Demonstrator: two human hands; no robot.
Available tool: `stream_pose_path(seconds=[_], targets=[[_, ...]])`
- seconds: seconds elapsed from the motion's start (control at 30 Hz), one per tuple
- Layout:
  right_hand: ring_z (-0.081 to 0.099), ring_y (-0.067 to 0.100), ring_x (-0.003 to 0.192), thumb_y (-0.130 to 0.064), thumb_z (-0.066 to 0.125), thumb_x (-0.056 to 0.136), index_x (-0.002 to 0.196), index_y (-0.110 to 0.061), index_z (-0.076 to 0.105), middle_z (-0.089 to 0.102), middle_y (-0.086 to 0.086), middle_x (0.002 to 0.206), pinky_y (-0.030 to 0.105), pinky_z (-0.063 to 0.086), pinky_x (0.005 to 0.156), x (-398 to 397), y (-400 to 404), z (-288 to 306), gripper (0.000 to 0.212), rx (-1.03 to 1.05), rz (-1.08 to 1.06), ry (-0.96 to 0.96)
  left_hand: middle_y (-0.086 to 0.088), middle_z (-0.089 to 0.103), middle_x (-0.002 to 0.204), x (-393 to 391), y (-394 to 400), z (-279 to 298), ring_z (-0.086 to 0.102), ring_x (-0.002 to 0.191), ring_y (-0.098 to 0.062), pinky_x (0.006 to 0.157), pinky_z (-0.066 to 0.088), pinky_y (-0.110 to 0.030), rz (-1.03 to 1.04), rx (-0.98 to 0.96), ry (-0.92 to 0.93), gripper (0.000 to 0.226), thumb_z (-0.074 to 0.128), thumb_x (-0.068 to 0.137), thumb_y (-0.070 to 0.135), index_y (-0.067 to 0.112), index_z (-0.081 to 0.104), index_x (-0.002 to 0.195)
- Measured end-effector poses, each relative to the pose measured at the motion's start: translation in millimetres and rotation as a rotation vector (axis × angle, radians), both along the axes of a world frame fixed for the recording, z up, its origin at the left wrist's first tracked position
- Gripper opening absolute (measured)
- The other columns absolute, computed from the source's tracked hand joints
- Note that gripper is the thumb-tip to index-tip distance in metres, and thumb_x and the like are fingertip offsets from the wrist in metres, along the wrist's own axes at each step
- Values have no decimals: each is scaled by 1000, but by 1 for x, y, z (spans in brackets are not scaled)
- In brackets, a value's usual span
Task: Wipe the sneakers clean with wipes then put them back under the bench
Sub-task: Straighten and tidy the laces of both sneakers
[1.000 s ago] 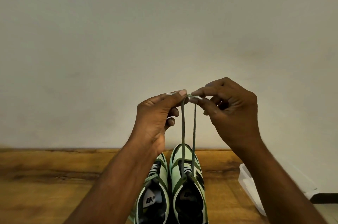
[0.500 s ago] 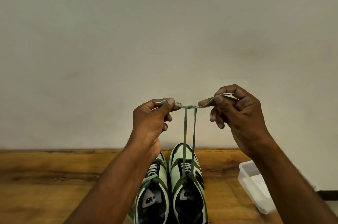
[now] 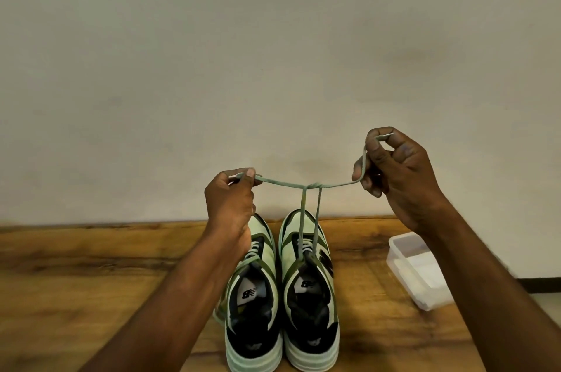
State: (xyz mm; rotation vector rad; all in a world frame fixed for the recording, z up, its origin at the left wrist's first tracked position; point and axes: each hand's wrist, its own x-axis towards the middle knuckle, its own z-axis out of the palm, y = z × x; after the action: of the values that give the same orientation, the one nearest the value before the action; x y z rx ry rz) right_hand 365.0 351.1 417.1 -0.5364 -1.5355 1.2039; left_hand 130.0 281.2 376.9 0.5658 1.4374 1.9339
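Two light green sneakers with dark green trim stand side by side on the wooden bench top (image 3: 91, 280), toes toward the wall. The left sneaker (image 3: 252, 305) is partly behind my left forearm. The right sneaker (image 3: 309, 295) has its green lace (image 3: 312, 186) pulled up and crossed in a half knot above the toe. My left hand (image 3: 230, 204) pinches one lace end between thumb and forefinger. My right hand (image 3: 397, 177) pinches the other end, raised higher and farther out.
A clear plastic tub (image 3: 403, 268) with white wipes inside sits on the wood at the right, close to my right forearm. A plain pale wall (image 3: 273, 52) rises directly behind the bench. A strip of floor and dark skirting shows at far right.
My hands have moved apart, drawing the lace ends sideways and tightening the crossing. My right hand went up and to the right; my left hand dropped a little.
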Motion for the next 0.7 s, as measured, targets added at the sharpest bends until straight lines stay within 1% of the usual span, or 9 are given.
stream_pose_path(seconds=[0.1, 0.23, 0.27, 0.33, 0.4, 0.47, 0.53, 0.6, 0.7], targets=[[47, 24, 47, -29, 52, 104, 104, -12, 54, 68, 14, 66, 26, 34, 44, 6, 1, -3, 17, -11, -8, -46, -5, 68, 80, -13, -3, -12, 39, 52, -12, 44, 32, -22, 56, -39, 44, 12, 66, 102, 12, 14, 66, 90], [48, 23, 45, -30, 50, 106, 106, -12, 56, 70, 16, 64, 25, 35, 42, 17, 2, -8, 19, -28, -34, -131, -5, 68, 82, -35, -5, -24, 41, 56, -13, 47, 33, -23, 120, -64, 83, 9, 65, 102, 12, 13, 65, 93], [49, 22, 45, -30, 49, 106, 107, -11, 56, 69, 16, 64, 25, 35, 42, 20, 2, -10, 20, -29, -46, -155, -4, 69, 83, -40, -6, -27, 41, 56, -13, 45, 33, -22, 130, -69, 94, 8, 65, 102, 13, 13, 66, 94], [48, 22, 46, -32, 50, 106, 112, -7, 56, 68, 16, 62, 27, 34, 43, 25, 3, -14, 27, -38, -59, -190, -4, 69, 81, -50, -6, -31, 41, 51, -11, 41, 32, -19, 140, -77, 125, 6, 65, 102, 14, 12, 66, 97], [46, 21, 46, -35, 51, 104, 114, -6, 56, 65, 15, 59, 28, 32, 45, 31, 5, -18, 31, -48, -69, -210, -4, 68, 79, -57, -5, -36, 42, 45, -7, 41, 32, -18, 143, -74, 146, 9, 65, 102, 13, 13, 65, 93], [44, 19, 45, -37, 53, 104, 112, -10, 57, 61, 12, 56, 25, 33, 45, 35, 6, -21, 29, -57, -80, -223, -4, 67, 80, -62, -4, -42, 44, 46, -6, 46, 34, -22, 155, -80, 151, 10, 65, 102, 13, 14, 65, 92], [43, 17, 44, -38, 53, 104, 107, -14, 58, 57, 9, 53, 23, 34, 45, 37, 7, -25, 24, -68, -87, -225, -4, 67, 82, -67, -4, -47, 47, 56, -9, 55, 36, -25, 187, -83, 134, 5, 65, 102, 13, 9, 67, 100], [41, 19, 45, -37, 54, 105, 101, -18, 59, 53, 7, 51, 22, 33, 46, 39, 9, -29, 20, -75, -99, -226, -3, 66, 84, -72, -5, -51, 49, 62, -9, 60, 37, -25, 219, -86, 120, 9, 65, 102, 13, 6, 67, 107], [36, 22, 46, -32, 57, 104, 97, -17, 60, 48, 9, 48, 27, 29, 50, 45, 13, -36, 17, -64, -95, -227, -3, 66, 85, -82, -7, -54, 47, 61, -10, 57, 36, -26, 251, -113, 107, 7, 64, 103, 13, 8, 66, 106]])
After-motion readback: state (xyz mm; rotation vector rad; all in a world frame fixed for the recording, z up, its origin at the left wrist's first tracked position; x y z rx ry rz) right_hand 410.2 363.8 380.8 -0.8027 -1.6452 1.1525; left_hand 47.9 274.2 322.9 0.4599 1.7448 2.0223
